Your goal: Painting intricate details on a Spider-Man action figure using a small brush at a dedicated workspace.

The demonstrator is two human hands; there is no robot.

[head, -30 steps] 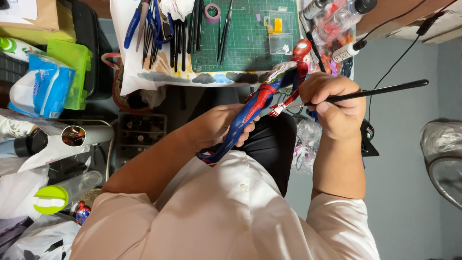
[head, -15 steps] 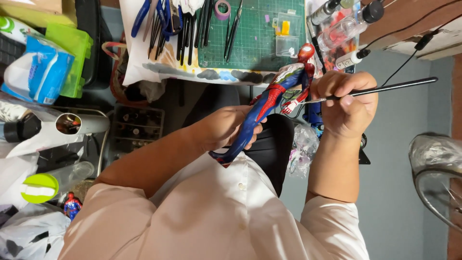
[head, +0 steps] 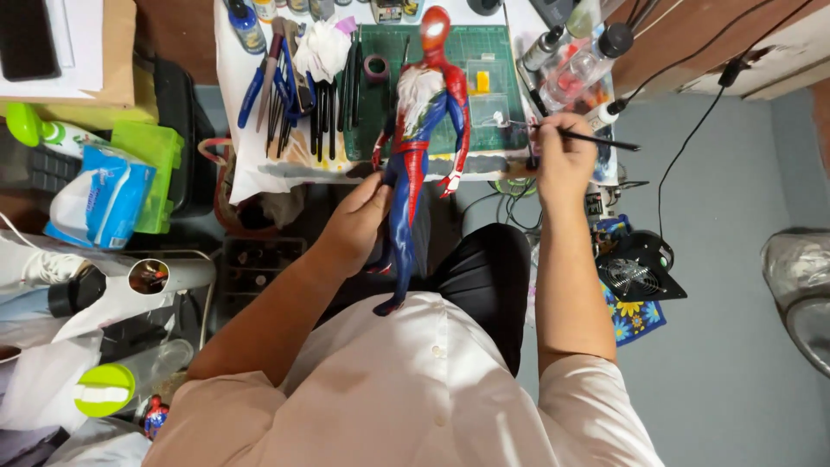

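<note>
My left hand grips the legs of a red and blue action figure, which stands upright with its red head toward the green cutting mat and a white patch on its chest. My right hand holds a thin black paintbrush off to the figure's right, over the desk edge. The brush tip is apart from the figure.
Pliers, brushes and other tools lie on white paper left of the mat. Small bottles stand at the right. A tissue pack and green box sit at the left. A small black fan rests on the floor.
The figure has swung from tilted to upright in front of me. My right hand has drawn away from it to the right with the brush.
</note>
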